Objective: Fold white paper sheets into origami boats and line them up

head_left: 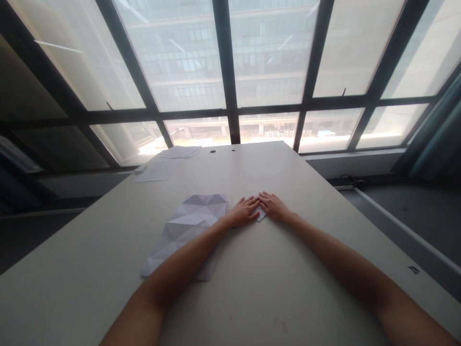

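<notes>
white creased paper (194, 218) lies nearest; just right of its far end, left hand (244, 213) and right hand (275, 207) rest open and flat over a small white paper (261, 215), apparently pressing a crease, which calls for even pressure next. loose sheets (154, 171) lie beyond the creased paper, leftward.

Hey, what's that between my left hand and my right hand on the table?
In the head view, a small piece of white paper shows between the left hand and right hand, partly covered by them.
</notes>
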Available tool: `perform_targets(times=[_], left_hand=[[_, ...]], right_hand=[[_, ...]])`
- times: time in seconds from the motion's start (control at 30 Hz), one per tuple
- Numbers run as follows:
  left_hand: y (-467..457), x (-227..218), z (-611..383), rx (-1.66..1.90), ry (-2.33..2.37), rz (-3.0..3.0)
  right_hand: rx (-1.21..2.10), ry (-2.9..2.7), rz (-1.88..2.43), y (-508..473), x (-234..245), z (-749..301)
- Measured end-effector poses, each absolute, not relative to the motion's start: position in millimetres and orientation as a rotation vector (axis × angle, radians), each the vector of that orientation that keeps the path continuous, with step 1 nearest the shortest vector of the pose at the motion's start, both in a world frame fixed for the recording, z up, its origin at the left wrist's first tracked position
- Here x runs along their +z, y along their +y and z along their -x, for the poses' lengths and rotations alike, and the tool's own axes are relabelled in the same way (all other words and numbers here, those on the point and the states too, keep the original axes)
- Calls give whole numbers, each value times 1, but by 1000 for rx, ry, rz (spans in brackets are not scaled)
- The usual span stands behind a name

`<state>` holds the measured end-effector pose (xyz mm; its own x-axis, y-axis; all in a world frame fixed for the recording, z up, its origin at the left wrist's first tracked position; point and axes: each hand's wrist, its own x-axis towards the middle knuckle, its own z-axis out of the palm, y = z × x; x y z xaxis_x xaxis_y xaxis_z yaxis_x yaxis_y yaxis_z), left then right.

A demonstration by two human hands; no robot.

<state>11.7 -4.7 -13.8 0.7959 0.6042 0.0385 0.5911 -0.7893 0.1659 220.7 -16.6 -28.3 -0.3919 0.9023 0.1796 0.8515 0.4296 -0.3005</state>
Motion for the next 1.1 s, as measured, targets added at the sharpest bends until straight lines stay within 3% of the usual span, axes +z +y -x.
perform_targets(times=[0.37, 1.1], left_hand=[[-7, -12, -14, 269, 1037, -2854], [-6, -23, -19, 286, 1224, -2729]], right_hand=[[232, -2299, 1733, -16, -31, -217], [261, -2394, 1606, -23, -24, -216]])
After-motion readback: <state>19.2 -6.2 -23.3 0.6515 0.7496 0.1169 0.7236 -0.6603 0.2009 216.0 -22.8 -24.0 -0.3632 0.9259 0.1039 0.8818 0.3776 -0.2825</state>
